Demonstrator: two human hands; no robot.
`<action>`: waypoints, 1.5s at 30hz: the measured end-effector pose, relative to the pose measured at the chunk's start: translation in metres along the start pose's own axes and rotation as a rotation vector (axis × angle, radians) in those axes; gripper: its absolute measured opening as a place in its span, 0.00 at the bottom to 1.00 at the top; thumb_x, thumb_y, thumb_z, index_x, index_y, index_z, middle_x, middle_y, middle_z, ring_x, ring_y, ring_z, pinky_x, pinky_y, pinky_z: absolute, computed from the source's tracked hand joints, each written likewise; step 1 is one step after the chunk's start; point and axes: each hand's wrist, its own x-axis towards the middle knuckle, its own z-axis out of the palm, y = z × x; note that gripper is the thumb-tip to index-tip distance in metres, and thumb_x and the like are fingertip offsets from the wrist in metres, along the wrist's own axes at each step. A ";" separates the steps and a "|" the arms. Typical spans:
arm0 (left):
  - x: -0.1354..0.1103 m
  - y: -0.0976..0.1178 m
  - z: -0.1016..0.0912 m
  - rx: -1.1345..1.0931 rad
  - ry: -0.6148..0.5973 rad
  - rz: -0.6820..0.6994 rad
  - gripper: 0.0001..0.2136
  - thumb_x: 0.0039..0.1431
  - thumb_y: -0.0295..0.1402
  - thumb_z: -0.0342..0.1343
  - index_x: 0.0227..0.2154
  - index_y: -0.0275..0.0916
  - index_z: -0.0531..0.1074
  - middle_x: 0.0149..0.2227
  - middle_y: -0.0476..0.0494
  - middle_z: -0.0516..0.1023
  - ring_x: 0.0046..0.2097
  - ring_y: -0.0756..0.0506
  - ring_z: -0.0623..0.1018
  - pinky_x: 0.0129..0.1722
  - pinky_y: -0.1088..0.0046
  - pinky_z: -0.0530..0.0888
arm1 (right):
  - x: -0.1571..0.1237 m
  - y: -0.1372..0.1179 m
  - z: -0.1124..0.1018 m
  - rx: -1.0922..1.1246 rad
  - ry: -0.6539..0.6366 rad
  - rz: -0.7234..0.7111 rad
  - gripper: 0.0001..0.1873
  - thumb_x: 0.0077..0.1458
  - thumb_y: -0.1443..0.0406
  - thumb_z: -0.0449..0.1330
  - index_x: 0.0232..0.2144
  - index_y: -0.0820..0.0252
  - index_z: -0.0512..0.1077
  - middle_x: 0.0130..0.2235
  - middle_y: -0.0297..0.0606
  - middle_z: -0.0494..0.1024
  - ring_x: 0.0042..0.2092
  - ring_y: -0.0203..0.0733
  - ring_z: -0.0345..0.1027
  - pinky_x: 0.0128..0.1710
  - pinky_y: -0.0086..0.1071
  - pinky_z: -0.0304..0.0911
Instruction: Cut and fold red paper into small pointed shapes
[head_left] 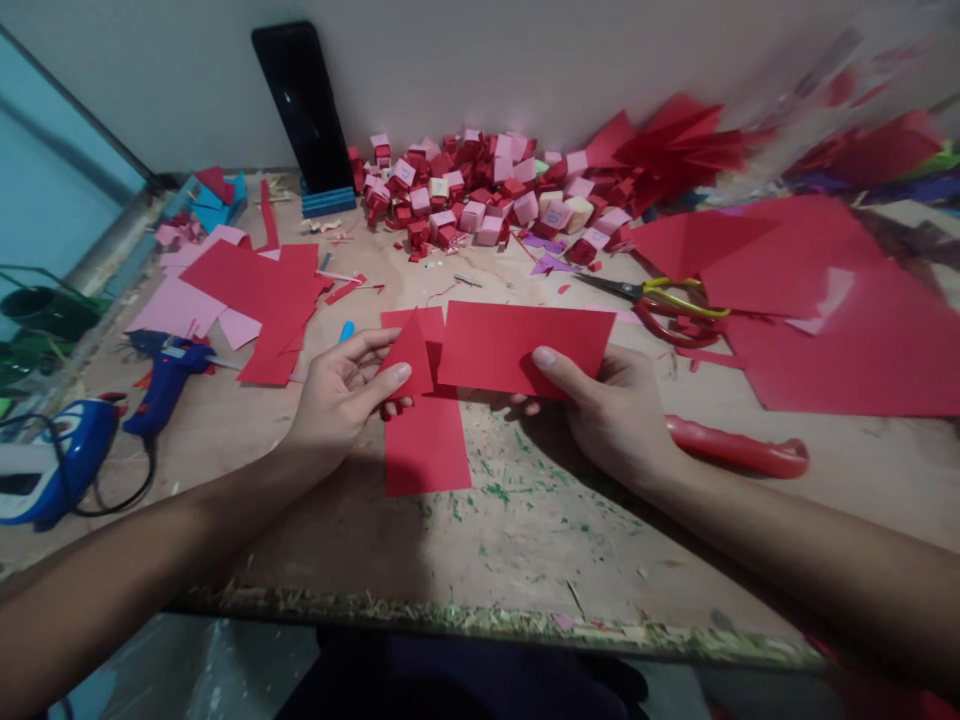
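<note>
Between the thumb and fingers of my left hand is a small red paper triangle. My right hand pinches a red paper rectangle, its thumb on top and its fingers underneath. The two held papers are close together above the table, with a narrow gap at their near edges. Below them a longer red paper strip lies flat, partly covered by my left hand and the triangle. Just beyond my right wrist sits a red tool handle, whose other end is hidden behind the hand.
Scissors lie at the right, near large red sheets. Many small red and pink paper cubes are heaped at the back beside a phone on a blue stand. Red papers and a blue glue gun lie at the left.
</note>
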 end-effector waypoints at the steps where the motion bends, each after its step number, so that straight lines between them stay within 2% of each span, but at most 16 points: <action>1: 0.000 0.000 0.000 -0.009 -0.006 0.003 0.20 0.56 0.40 0.70 0.48 0.37 0.76 0.35 0.46 0.82 0.25 0.50 0.80 0.24 0.76 0.76 | -0.001 -0.001 0.001 -0.039 0.002 -0.012 0.14 0.57 0.54 0.73 0.36 0.57 0.81 0.27 0.37 0.80 0.24 0.41 0.71 0.22 0.35 0.70; 5: -0.002 0.003 0.003 -0.016 -0.044 0.013 0.20 0.57 0.39 0.70 0.48 0.36 0.75 0.31 0.47 0.81 0.24 0.50 0.79 0.22 0.76 0.74 | -0.004 -0.001 -0.001 -0.246 0.111 -0.208 0.26 0.57 0.54 0.72 0.57 0.49 0.77 0.43 0.40 0.81 0.30 0.41 0.70 0.24 0.35 0.68; 8: -0.005 0.006 0.005 0.015 -0.059 0.021 0.18 0.57 0.38 0.69 0.47 0.36 0.76 0.25 0.51 0.77 0.23 0.49 0.78 0.22 0.76 0.74 | -0.012 0.000 -0.005 -0.442 0.262 -0.510 0.24 0.59 0.58 0.70 0.57 0.47 0.77 0.52 0.44 0.75 0.35 0.42 0.69 0.32 0.38 0.70; 10: -0.010 0.008 0.006 0.059 -0.080 0.042 0.14 0.58 0.37 0.69 0.44 0.37 0.77 0.24 0.50 0.77 0.24 0.49 0.78 0.24 0.75 0.76 | -0.019 -0.003 -0.005 -0.519 0.239 -0.639 0.20 0.60 0.61 0.69 0.55 0.48 0.78 0.49 0.43 0.75 0.35 0.41 0.68 0.34 0.40 0.69; 12: -0.016 0.009 0.007 0.144 -0.121 0.097 0.10 0.60 0.37 0.68 0.41 0.38 0.79 0.30 0.47 0.81 0.27 0.50 0.79 0.28 0.75 0.77 | -0.025 -0.009 0.000 -0.546 0.072 -0.582 0.19 0.61 0.62 0.69 0.54 0.49 0.79 0.41 0.39 0.77 0.34 0.41 0.67 0.34 0.39 0.69; 14: -0.023 0.009 0.007 0.247 -0.178 0.161 0.08 0.62 0.37 0.67 0.40 0.40 0.81 0.36 0.45 0.84 0.31 0.49 0.81 0.32 0.74 0.79 | -0.029 -0.018 0.007 -0.509 -0.142 -0.381 0.18 0.61 0.60 0.69 0.54 0.52 0.79 0.34 0.36 0.79 0.31 0.39 0.69 0.32 0.36 0.68; 16: -0.027 0.008 0.007 0.302 -0.249 0.182 0.08 0.63 0.39 0.66 0.42 0.41 0.82 0.39 0.43 0.84 0.35 0.47 0.82 0.34 0.73 0.80 | -0.031 -0.025 0.014 -0.416 -0.306 -0.175 0.13 0.62 0.58 0.67 0.46 0.56 0.82 0.30 0.34 0.79 0.29 0.38 0.70 0.30 0.34 0.67; 18: -0.029 0.006 0.007 0.301 -0.304 0.138 0.10 0.63 0.40 0.66 0.44 0.42 0.82 0.41 0.42 0.85 0.36 0.45 0.83 0.35 0.71 0.80 | -0.030 -0.031 0.017 -0.328 -0.361 -0.059 0.12 0.63 0.57 0.65 0.34 0.59 0.83 0.26 0.34 0.78 0.27 0.37 0.69 0.27 0.32 0.66; 23: -0.027 0.006 0.009 0.232 -0.261 0.071 0.18 0.60 0.41 0.68 0.51 0.41 0.79 0.36 0.45 0.82 0.29 0.50 0.77 0.29 0.74 0.76 | 0.005 -0.049 -0.006 -0.302 -0.121 -0.103 0.10 0.55 0.60 0.71 0.25 0.59 0.81 0.24 0.34 0.78 0.24 0.33 0.65 0.24 0.30 0.63; 26: -0.027 0.007 0.009 0.267 -0.253 0.135 0.16 0.64 0.41 0.65 0.51 0.42 0.79 0.36 0.46 0.81 0.29 0.50 0.76 0.28 0.75 0.74 | 0.055 -0.067 -0.042 -0.144 0.190 -0.177 0.07 0.52 0.65 0.71 0.24 0.60 0.79 0.25 0.35 0.78 0.22 0.32 0.64 0.21 0.28 0.62; 28: -0.029 0.007 0.007 0.359 -0.290 0.197 0.13 0.67 0.42 0.62 0.49 0.42 0.80 0.35 0.46 0.81 0.30 0.49 0.77 0.29 0.74 0.75 | 0.094 -0.083 -0.068 -0.024 0.467 -0.130 0.08 0.51 0.70 0.69 0.23 0.60 0.76 0.25 0.35 0.79 0.22 0.31 0.66 0.20 0.25 0.60; 31: -0.032 0.005 0.005 0.544 -0.391 0.379 0.10 0.71 0.39 0.57 0.43 0.41 0.81 0.36 0.44 0.84 0.31 0.48 0.79 0.32 0.72 0.76 | 0.146 -0.105 -0.102 0.005 0.625 -0.124 0.17 0.56 0.72 0.66 0.19 0.58 0.67 0.20 0.31 0.73 0.21 0.29 0.63 0.20 0.23 0.61; 35: -0.034 0.004 0.005 0.740 -0.483 0.750 0.11 0.73 0.33 0.52 0.41 0.40 0.80 0.34 0.44 0.84 0.33 0.47 0.80 0.34 0.71 0.75 | 0.192 -0.123 -0.127 -0.011 0.692 -0.145 0.22 0.61 0.70 0.65 0.19 0.56 0.62 0.19 0.30 0.71 0.24 0.30 0.69 0.22 0.21 0.61; 38: -0.034 0.004 0.005 0.807 -0.498 0.884 0.11 0.74 0.32 0.51 0.39 0.39 0.80 0.34 0.43 0.84 0.34 0.46 0.81 0.35 0.69 0.75 | 0.203 -0.124 -0.132 -0.054 0.720 -0.165 0.26 0.68 0.67 0.51 0.15 0.57 0.58 0.23 0.37 0.77 0.28 0.30 0.74 0.25 0.24 0.60; 41: -0.032 0.005 0.005 0.830 -0.497 0.885 0.12 0.75 0.31 0.51 0.38 0.38 0.79 0.35 0.43 0.84 0.36 0.45 0.81 0.37 0.67 0.75 | 0.188 -0.118 -0.124 -0.196 0.710 -0.222 0.28 0.67 0.66 0.49 0.14 0.61 0.61 0.25 0.40 0.81 0.27 0.32 0.76 0.23 0.26 0.57; 45: -0.030 0.003 0.004 0.864 -0.499 0.897 0.12 0.75 0.31 0.51 0.37 0.38 0.78 0.36 0.43 0.84 0.37 0.44 0.81 0.39 0.65 0.74 | 0.128 -0.101 -0.097 -0.355 0.474 -0.266 0.07 0.57 0.68 0.67 0.27 0.64 0.79 0.27 0.39 0.83 0.26 0.35 0.75 0.24 0.27 0.65</action>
